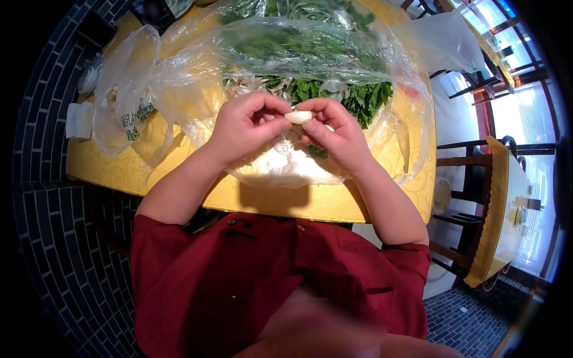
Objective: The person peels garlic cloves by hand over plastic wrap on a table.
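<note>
A peeled-looking white garlic clove [299, 117] is held up between my two hands over the table's near side. My left hand [249, 124] pinches its left end between thumb and fingertips. On the other end, my right hand [335, 130] grips it with thumb and index finger. Another small white piece, perhaps a second clove [329, 127], shows among the curled fingers of my right hand. Just beyond lie papery garlic skins [248, 85] and leafy green herbs [370, 101], on and partly under clear plastic. More pale skins [286, 158] lie below my hands.
A big clear plastic bag [298, 42] of greens covers much of the yellow-clothed table [134, 173]. At left is another clear bag [128, 101] with green print, beside a white box [79, 121]. Further tables and chairs [468, 197] stand at right; dark brick lines the left.
</note>
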Tool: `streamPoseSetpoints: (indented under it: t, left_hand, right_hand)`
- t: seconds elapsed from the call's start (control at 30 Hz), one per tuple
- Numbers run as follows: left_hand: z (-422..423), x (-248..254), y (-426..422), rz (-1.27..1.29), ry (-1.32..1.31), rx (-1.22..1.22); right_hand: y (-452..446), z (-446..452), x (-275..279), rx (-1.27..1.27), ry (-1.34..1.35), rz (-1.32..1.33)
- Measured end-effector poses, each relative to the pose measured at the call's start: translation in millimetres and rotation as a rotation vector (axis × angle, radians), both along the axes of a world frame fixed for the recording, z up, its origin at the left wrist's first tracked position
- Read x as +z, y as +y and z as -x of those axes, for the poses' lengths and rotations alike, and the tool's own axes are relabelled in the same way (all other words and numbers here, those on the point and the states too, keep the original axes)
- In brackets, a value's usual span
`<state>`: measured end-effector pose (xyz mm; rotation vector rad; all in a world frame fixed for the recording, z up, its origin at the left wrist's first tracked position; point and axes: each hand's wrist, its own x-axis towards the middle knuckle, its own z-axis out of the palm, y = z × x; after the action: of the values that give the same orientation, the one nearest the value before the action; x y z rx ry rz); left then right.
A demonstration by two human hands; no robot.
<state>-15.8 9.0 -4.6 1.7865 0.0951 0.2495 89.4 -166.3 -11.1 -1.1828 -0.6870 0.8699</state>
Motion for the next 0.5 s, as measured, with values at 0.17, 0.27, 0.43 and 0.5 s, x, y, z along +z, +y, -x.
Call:
streamPoseSetpoints:
  t: [0.17,0.27,0.43,0.5]
  left_hand:
    - [0.4,5.3,0.1,0.092,-0.008,-0.082]
    - [-1.5,1.7,-2.9,-0.009,-0.101,-0.021]
    - [-1.8,1.6,-4.0,-0.102,-0.125,0.019]
    - [-1.7,0.4,-4.0,-0.110,-0.119,0.045]
  right_hand:
    - [-0.1,-3.9,0.1,0.029,0.239,-0.047]
    - [0.3,-4.3,-1.6,0.047,0.319,-0.064]
    - [1.7,-3.9,-2.2,0.062,0.389,-0.090]
    - [1.7,-4.4,-1.9,0.068,0.402,-0.085]
